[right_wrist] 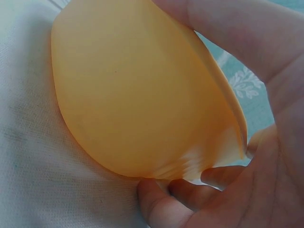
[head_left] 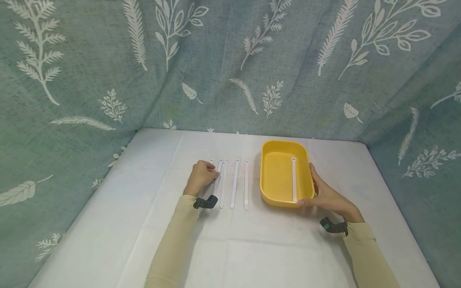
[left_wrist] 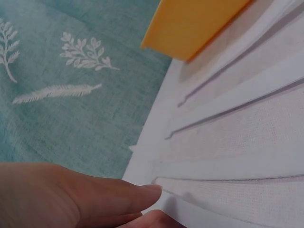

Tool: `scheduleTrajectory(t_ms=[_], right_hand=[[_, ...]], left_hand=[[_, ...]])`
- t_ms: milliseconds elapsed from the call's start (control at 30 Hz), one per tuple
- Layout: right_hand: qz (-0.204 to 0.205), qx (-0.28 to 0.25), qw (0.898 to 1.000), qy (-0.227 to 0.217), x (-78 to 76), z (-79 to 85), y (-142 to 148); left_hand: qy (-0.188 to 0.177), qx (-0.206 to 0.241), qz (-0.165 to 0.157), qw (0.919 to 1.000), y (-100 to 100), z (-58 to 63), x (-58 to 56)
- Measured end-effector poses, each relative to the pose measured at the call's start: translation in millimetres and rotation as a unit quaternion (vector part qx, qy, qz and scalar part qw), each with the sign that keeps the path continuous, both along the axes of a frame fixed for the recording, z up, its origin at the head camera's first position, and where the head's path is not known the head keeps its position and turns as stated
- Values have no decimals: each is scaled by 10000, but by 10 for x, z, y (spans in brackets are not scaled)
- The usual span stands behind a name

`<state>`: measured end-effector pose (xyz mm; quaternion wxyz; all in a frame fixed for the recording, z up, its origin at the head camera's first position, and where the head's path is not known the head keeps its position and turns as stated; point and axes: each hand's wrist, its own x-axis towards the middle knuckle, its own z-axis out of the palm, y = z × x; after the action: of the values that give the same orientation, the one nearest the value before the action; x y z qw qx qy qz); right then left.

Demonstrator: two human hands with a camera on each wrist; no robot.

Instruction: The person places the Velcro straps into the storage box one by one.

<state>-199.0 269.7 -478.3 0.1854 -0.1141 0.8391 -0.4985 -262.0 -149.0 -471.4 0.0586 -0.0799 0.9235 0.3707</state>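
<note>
Several white slotted-head cable ties (head_left: 235,185) lie side by side on the white tabletop, heads toward the back. At the left end of the row, my left hand (head_left: 203,176) pinches a cable tie (head_left: 217,182) between thumb and fingertips. Close up in the left wrist view, the left hand (left_wrist: 95,197) has its fingertips right at a strap's edge. To the right stands a yellow plastic tray (head_left: 268,195) with one white cable tie (head_left: 293,180) lying lengthwise inside. My right hand (head_left: 329,196) grips its right side near the front corner, the fingers (right_wrist: 194,192) curled against the wall.
The white-covered table (head_left: 266,256) ends at a green leaf-print cloth (head_left: 223,72) hanging behind and at both sides. The tray's left wall stands close beside the rightmost loose cable tie (head_left: 246,186).
</note>
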Motion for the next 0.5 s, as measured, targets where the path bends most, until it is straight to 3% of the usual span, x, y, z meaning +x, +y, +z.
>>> scheduleTrajectory(t_ms=[500], right_hand=[[66,-87,9999,34,-5,-14,5]], left_hand=[[-92,-260,-137,9995,20,0,6]])
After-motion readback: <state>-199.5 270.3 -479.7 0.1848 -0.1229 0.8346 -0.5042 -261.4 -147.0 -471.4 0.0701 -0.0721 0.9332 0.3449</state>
